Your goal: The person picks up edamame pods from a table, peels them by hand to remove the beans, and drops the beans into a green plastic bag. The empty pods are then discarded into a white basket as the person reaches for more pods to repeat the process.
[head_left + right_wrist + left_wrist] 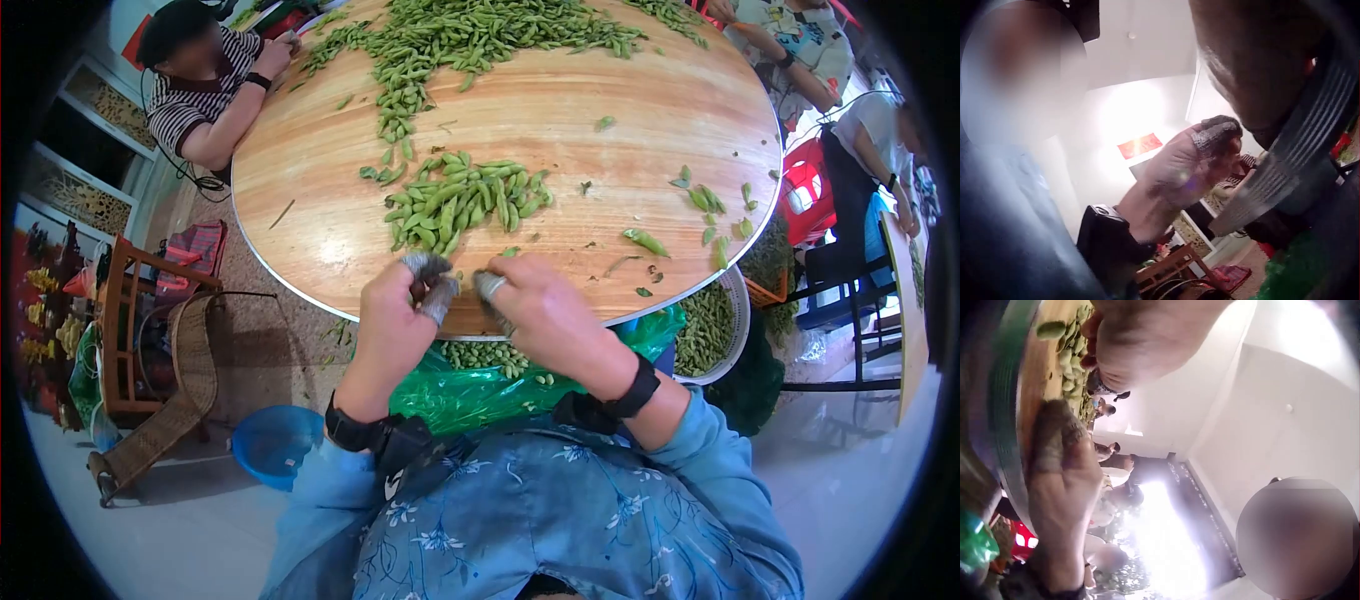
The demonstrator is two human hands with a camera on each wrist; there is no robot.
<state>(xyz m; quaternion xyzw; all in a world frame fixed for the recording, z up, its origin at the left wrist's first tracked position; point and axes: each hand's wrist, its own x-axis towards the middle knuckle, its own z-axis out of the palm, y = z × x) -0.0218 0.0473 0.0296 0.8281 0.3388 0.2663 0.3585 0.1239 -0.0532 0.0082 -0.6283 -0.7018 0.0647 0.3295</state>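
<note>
A small heap of green soybean pods (460,205) lies on the round wooden table (310,200), just beyond both hands. My left hand (390,310) is at the table's near edge, fingers curled and thumb bent toward them. Grey tape wraps the fingertips (437,297). Close by on the right, my right hand (545,315) points its taped fingers inward and down over the rim. Whatever either hand has between its fingers, I cannot tell. Below the rim, shelled beans (480,355) lie on a green plastic bag (440,390) at the lap.
A large pod pile (450,40) covers the table's far side. Loose pods (708,200) and scraps lie on the right. A white basket of pods (705,335) stands below right, a blue basin (275,445) on the floor left. A person (210,90) sits at far left.
</note>
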